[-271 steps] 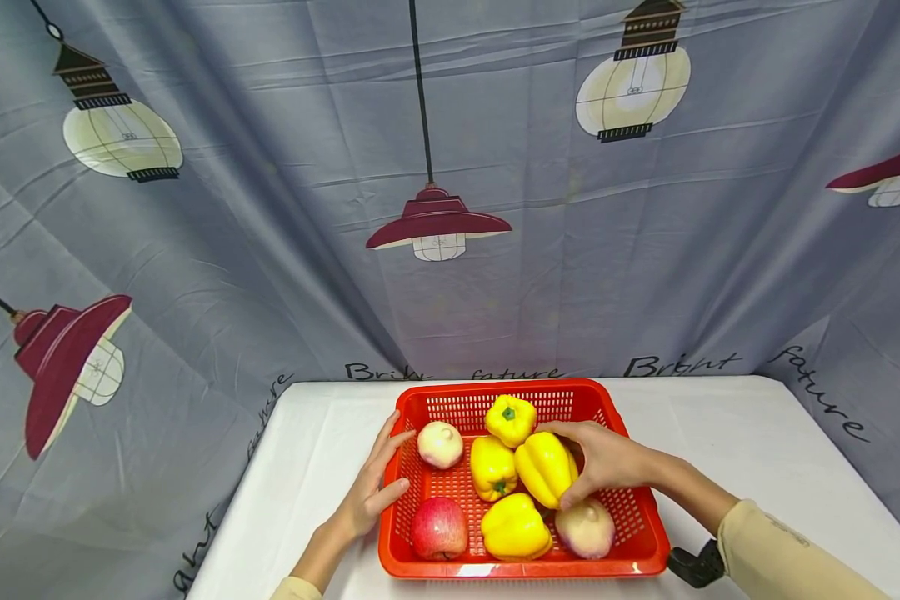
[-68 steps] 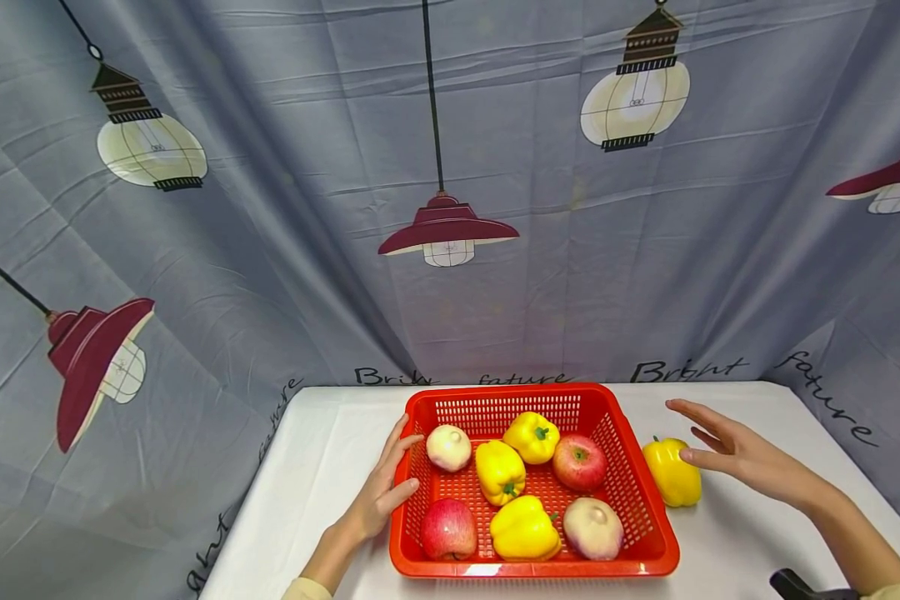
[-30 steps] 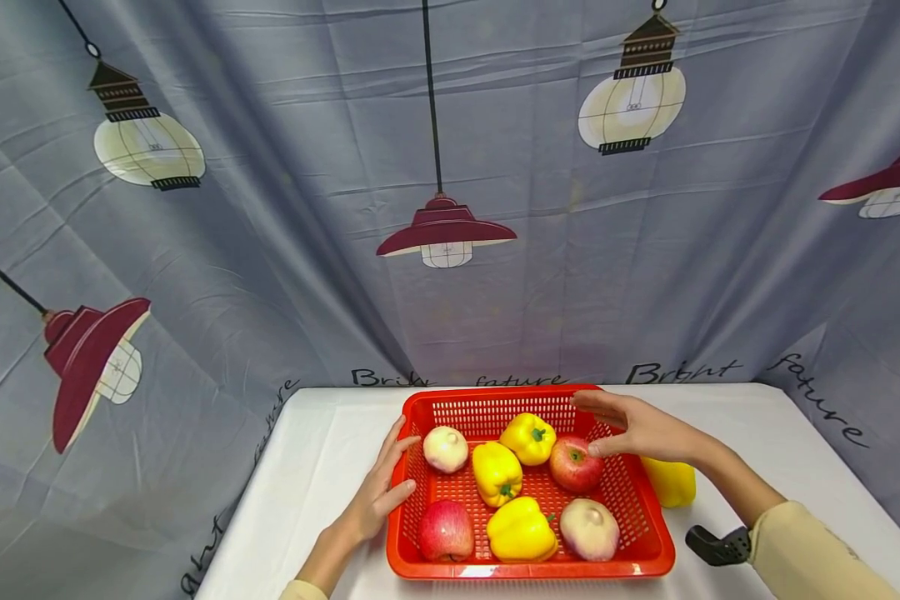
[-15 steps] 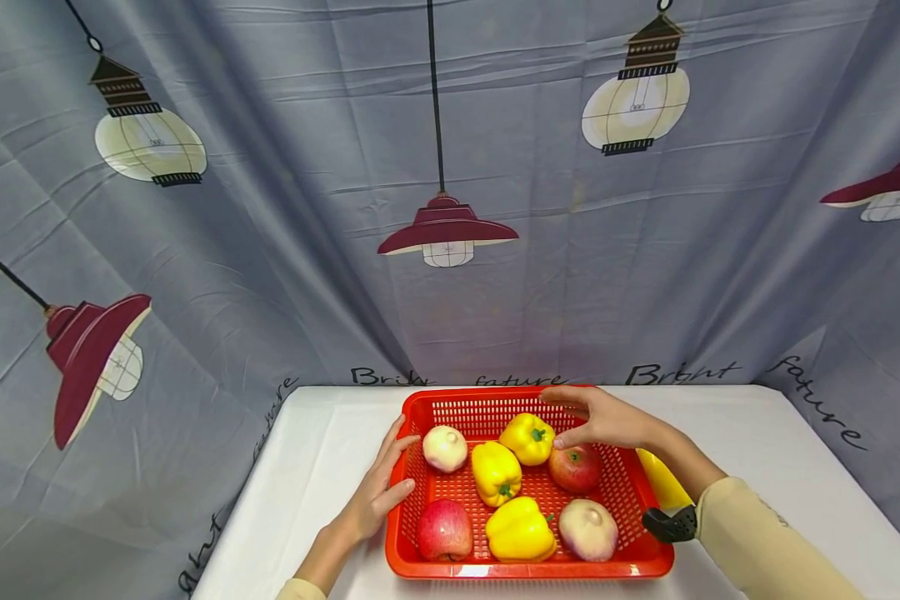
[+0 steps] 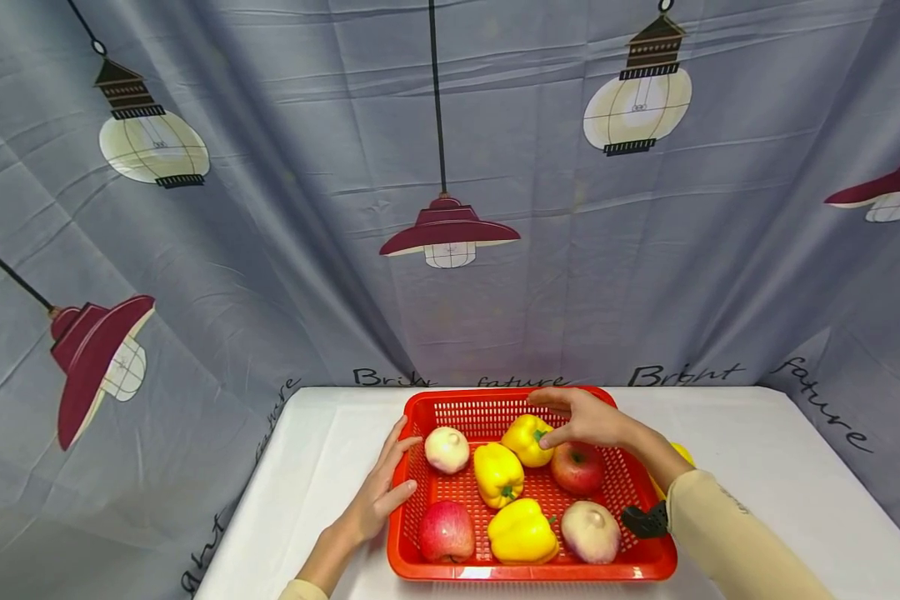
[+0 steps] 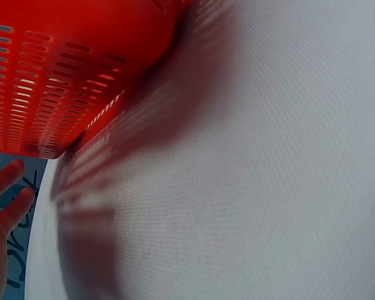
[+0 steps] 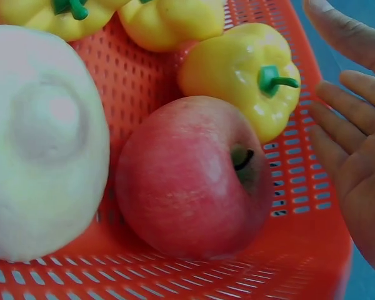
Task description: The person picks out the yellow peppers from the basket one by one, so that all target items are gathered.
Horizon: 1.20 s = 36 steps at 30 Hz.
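Observation:
A red plastic basket [image 5: 532,572] stands on the white table. My left hand [image 5: 371,496] rests at its left rim, fingers spread. Above the back right of the basket is my right hand [image 5: 588,419], fingers loosely bent and holding nothing. It is nearest to a yellow bell pepper [image 5: 523,437], which the right wrist view shows apart from the palm. Just below the hand lies a red apple [image 5: 579,468]. Two more yellow bell peppers, one in the middle [image 5: 497,473] and one at the front [image 5: 523,533], lie in the basket.
The basket also holds a second red apple [image 5: 447,532] and two pale round bulb-like vegetables, one at back left [image 5: 447,450], one at front right [image 5: 591,532]. Outside the basket, another yellow bell pepper [image 5: 681,452] is mostly hidden by my right forearm. A grey printed curtain [image 5: 450,317] hangs behind.
A yellow bell pepper has gone from the basket to the table on the right. My right hand has since come back leftward over the basket, to the back pepper. My left hand stays put.

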{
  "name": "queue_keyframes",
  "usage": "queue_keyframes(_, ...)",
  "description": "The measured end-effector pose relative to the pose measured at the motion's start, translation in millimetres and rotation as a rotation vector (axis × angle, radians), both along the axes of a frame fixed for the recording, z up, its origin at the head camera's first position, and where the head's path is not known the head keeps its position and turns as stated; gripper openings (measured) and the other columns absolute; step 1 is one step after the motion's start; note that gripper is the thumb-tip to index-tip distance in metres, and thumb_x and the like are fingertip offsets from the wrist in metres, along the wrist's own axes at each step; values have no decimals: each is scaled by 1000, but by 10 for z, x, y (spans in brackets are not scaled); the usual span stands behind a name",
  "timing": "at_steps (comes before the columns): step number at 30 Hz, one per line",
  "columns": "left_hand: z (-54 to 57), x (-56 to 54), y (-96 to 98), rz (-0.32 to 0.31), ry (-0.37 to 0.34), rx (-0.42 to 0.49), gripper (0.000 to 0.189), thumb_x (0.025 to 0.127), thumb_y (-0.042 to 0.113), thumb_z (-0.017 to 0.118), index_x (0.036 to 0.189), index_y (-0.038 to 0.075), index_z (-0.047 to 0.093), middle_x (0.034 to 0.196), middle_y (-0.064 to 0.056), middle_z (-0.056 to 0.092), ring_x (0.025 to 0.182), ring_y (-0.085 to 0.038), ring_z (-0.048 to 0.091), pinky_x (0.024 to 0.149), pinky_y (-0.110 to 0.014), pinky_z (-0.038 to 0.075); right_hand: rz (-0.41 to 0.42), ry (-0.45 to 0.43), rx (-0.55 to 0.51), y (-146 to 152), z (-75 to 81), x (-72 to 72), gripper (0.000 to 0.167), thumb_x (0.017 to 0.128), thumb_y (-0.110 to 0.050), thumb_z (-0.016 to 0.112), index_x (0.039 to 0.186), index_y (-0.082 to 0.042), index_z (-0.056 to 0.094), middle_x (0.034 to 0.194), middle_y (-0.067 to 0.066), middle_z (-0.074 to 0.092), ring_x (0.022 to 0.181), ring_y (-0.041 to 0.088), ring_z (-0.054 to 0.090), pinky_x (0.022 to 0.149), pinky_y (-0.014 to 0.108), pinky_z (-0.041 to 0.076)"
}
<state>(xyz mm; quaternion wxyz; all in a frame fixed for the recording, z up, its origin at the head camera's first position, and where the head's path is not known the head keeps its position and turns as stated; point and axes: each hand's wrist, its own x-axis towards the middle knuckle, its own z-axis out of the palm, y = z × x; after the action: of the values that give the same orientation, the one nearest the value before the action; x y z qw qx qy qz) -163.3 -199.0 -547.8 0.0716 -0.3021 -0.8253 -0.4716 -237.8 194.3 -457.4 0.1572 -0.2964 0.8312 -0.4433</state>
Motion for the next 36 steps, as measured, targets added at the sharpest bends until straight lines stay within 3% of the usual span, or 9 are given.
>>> queue_keyframes(15, -15, -2, 11, 0, -11, 6, 56, 94, 26, 52, 148, 12, 44, 168, -8, 9, 151, -37, 16, 108, -72, 22, -23, -62, -44, -82, -294, -55, 84, 82, -18, 84, 147, 11, 39, 144, 26, 51, 135, 45, 44, 109, 58, 35)
queue_keyframes(23, -3, -1, 11, 2, -11, 10, 56, 93, 26, 52, 147, 10, 45, 168, -8, 9, 151, -37, 15, 108, -72, 21, -82, 14, 25, -125, -375, -66, 86, 77, -27, 89, 144, 7, 48, 137, 18, 59, 123, 33, 56, 102, 47, 46)
queue_keyframes(30, -10, -3, 4, 4, -15, 5, 56, 93, 26, 52, 147, 10, 44, 168, -7, 8, 151, -37, 15, 108, -71, 22, -82, -24, -27, -161, -443, -63, 86, 77, -24, 89, 144, 9, 47, 139, 21, 57, 121, 32, 58, 99, 40, 49)
queue_keyframes(36, 10, 13, 10, 6, -10, 4, 56, 93, 23, 51, 147, 12, 44, 168, -8, 8, 151, -38, 15, 107, -73, 22, -60, 57, 112, -201, -456, -68, 86, 72, -36, 90, 140, 3, 54, 118, 4, 67, 98, 18, 63, 87, 34, 52)
